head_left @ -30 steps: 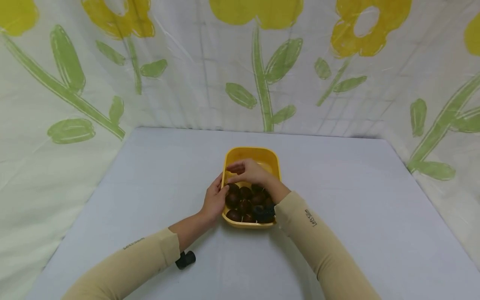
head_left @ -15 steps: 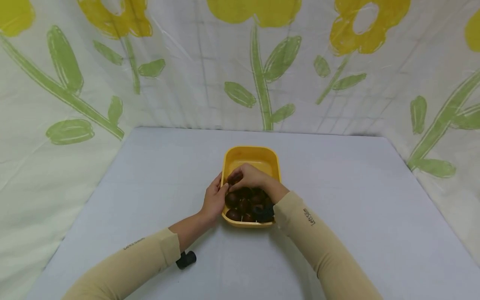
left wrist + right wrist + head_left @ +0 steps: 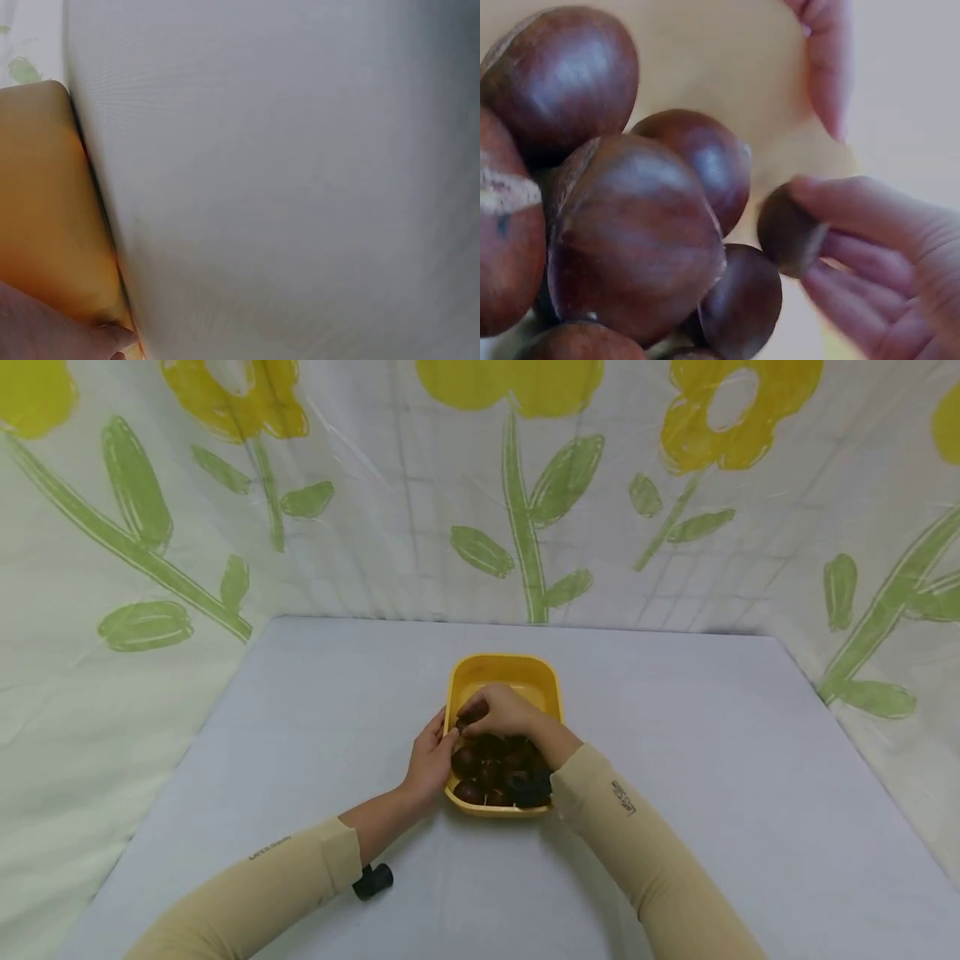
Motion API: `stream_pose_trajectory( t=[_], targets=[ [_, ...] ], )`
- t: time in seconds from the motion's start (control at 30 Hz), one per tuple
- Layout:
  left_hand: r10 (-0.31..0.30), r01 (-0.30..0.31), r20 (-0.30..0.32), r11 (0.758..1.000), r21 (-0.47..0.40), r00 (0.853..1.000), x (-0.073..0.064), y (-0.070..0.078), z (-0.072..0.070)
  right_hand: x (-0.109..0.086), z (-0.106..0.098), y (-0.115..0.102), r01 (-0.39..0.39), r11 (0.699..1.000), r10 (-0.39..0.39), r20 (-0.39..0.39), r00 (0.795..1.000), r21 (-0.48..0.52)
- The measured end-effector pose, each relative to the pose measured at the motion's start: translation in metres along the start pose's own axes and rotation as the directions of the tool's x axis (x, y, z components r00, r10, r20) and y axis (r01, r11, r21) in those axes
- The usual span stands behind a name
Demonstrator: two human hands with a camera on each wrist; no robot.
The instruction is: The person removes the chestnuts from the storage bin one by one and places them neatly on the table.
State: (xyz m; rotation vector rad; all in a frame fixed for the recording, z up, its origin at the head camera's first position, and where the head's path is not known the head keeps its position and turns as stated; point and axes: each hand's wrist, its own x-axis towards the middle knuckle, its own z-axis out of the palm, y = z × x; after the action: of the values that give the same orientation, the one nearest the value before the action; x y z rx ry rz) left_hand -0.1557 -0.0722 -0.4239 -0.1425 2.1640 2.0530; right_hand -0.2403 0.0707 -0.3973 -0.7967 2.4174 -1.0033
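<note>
A yellow plastic container (image 3: 506, 670) stands mid-table, its near half filled with several glossy brown chestnuts (image 3: 634, 240). My left hand (image 3: 429, 767) grips the container's left side, thumb over the rim; its fingers lie along the outer wall in the left wrist view. Inside the container, my right hand (image 3: 504, 712) pinches one chestnut (image 3: 789, 229) between thumb and fingers, close to the left wall and beside the pile. In the right wrist view the left thumb (image 3: 831, 71) shows at the rim above it. My right hand and wrist cover part of the pile in the head view.
The table (image 3: 712, 735) has a pale cover. Behind it hangs a white sheet (image 3: 360, 527) printed with yellow flowers. Black wrist cameras sit under the left forearm (image 3: 270, 877) and at the right wrist, the latter over the container's near right corner.
My right hand has lowered from over the container's left side, fingers spread, to the chestnuts, and now pinches one. The left hand keeps its grip and the container stays in place.
</note>
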Motion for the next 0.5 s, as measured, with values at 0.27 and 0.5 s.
stream_pose_trajectory(
  t=[0.27, 0.5],
  targets=[
    [-0.051, 0.051, -0.001, 0.999, 0.016, 0.999, 0.000, 0.000, 0.001, -0.019, -0.040, -0.007, -0.034, 0.995, 0.050, -0.174, 0.984, 0.089],
    [-0.044, 0.044, -0.011, 0.999, 0.008, 0.999, 0.001, -0.002, 0.000, -0.050, -0.089, 0.003, -0.064, 0.984, 0.117, -0.332, 0.936, 0.167]
  ],
)
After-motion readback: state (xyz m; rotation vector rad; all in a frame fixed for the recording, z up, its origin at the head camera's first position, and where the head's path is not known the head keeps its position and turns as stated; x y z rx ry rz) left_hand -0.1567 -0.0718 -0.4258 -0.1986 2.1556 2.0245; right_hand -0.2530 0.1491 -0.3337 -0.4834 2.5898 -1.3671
